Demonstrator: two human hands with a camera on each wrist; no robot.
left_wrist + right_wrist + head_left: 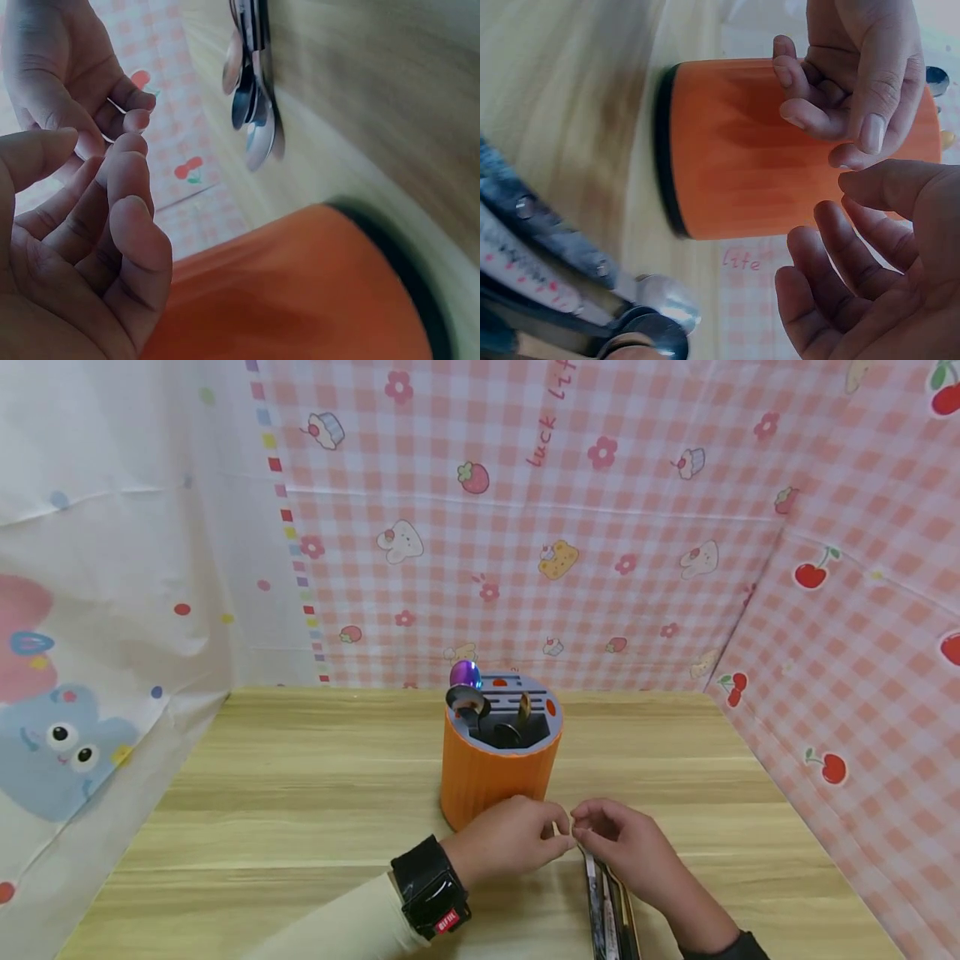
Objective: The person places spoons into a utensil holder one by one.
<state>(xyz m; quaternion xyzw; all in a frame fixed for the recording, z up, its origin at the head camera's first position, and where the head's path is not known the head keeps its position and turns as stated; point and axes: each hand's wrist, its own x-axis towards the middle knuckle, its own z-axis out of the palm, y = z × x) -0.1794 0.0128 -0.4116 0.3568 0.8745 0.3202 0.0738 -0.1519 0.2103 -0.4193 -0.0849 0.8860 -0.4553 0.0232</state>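
Observation:
My left hand [513, 837] hovers just in front of an orange cylindrical utensil holder [491, 777], fingers loosely bent and holding nothing. Facing it from the right is my right hand [633, 853], also empty, its fingertips close to the left ones. In the right wrist view, a gap shows between the right fingers and palm. Below the right hand, several spoons [609, 910] lie side by side on the table; it hides their bowls in the head view. The left wrist view shows those spoon bowls [259, 142]. Some handles [532, 206] look patterned in the right wrist view.
Inside the holder's slotted grey top stand a purple shiny spoon [465, 673], a dark round-bowled utensil [467, 698] and a gold-coloured piece [524, 705]. The wooden table [300, 793] meets a pink checked cloth [510, 552] behind and at the right.

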